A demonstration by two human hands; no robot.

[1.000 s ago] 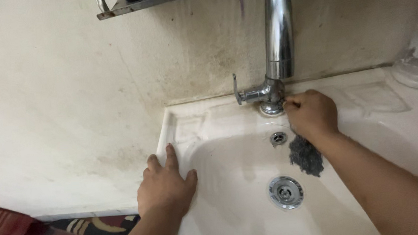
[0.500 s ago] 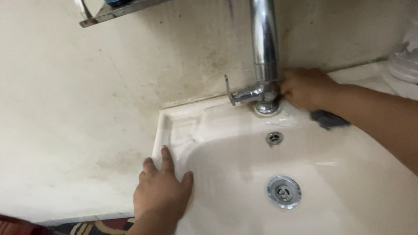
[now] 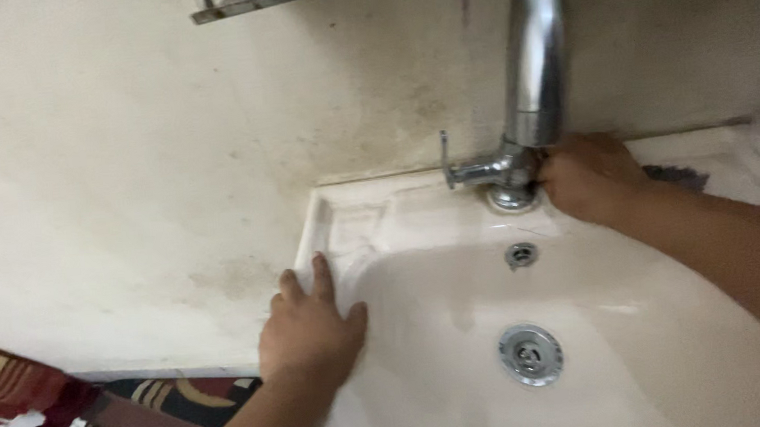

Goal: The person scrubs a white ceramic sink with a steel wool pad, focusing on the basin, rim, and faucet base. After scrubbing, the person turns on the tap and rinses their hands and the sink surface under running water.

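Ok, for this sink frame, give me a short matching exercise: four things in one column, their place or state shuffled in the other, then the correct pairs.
Things:
1. left hand
2. right hand
3. drain
4. dark scrubber

Places:
A. bottom of the basin
B. flat on the sink's left rim
C. on the ledge behind the right wrist
D. against the base of the chrome tap

Pairs: 1-B, 2-D, 3-A, 4-C

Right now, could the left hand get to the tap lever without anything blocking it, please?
Probably yes: the left hand lies flat on the sink rim, and only bare rim shows between it and the tap lever.
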